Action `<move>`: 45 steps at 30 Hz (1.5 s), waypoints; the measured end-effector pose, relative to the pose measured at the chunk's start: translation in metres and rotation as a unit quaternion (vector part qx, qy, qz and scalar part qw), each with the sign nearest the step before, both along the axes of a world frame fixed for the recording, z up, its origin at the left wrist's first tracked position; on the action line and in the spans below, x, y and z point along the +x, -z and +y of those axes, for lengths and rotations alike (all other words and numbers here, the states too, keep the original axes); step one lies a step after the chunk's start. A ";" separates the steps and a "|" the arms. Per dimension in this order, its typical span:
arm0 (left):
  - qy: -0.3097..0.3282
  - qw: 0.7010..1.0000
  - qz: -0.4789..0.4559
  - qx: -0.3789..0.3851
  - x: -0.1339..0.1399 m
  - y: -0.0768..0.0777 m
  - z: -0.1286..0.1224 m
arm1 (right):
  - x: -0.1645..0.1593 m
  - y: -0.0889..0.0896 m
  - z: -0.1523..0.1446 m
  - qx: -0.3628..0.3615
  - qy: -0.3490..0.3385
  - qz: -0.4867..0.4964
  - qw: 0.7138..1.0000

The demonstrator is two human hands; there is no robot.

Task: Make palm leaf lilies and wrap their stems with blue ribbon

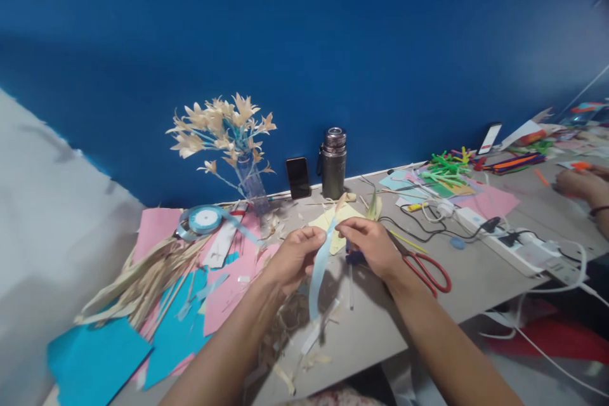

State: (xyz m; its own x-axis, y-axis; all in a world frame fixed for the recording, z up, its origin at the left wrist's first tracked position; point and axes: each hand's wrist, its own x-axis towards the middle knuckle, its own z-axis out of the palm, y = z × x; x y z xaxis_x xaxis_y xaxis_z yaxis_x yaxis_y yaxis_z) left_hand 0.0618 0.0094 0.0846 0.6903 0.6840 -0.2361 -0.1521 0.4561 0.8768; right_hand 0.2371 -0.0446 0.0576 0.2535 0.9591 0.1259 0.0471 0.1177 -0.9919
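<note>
A strip of light blue ribbon (320, 282) hangs between my two hands above the table. Its upper part is pinched between the thumb and fingers of my left hand (302, 252). Close by on the right, my right hand (372, 244) has its fingertips closed at the ribbon's upper end. A pale, peach-coloured petal-like tip (340, 203) sticks up from there; how it joins the ribbon is too small to tell. Behind the hands lies pale yellow paper (352, 211). Scissors with red handles (431, 273) rest beside my right hand, their blades partly hidden.
Dried husk flowers (221, 127) stand in a clear bottle (252, 184). A phone (297, 177) and a steel flask (334, 163) stand against the blue partition. Ribbon spool (205, 219), husks (137, 285) and coloured paper lie left. Right are a power strip (499, 244) and another person's hand (583, 184).
</note>
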 end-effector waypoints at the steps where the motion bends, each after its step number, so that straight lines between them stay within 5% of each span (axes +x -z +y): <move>1: 0.006 1.000 -0.007 -0.007 -0.001 0.000 -0.002 | -0.006 -0.003 0.002 -0.002 -0.008 0.030 1.000; 12: -0.087 0.986 0.060 0.128 -0.020 0.007 -0.012 | -0.029 -0.017 0.005 0.018 -0.041 0.045 0.998; 22: -0.195 0.913 0.181 0.310 -0.020 -0.008 -0.024 | -0.037 -0.022 0.004 0.056 -0.018 -0.011 0.998; 25: -0.159 0.938 0.138 0.274 -0.022 -0.006 -0.025 | -0.039 -0.020 0.004 0.058 -0.004 0.013 0.998; 29: -0.057 0.989 0.043 0.131 -0.030 0.005 -0.029 | -0.037 -0.015 0.005 0.054 0.016 0.064 0.996; 33: -0.025 0.999 0.021 0.038 -0.037 0.016 -0.033 | -0.035 -0.007 0.007 0.061 0.020 0.111 0.992; 37: -0.073 0.997 -0.006 0.034 -0.035 0.015 -0.030 | -0.036 -0.001 0.009 0.069 0.007 0.149 0.986; 42: -0.010 1.000 -0.018 -0.011 -0.026 0.009 -0.032 | -0.041 0.000 0.007 0.094 0.018 0.116 0.989; 45: -0.058 0.996 0.035 0.059 -0.025 0.009 -0.037 | -0.042 0.000 0.004 0.093 0.014 0.086 0.992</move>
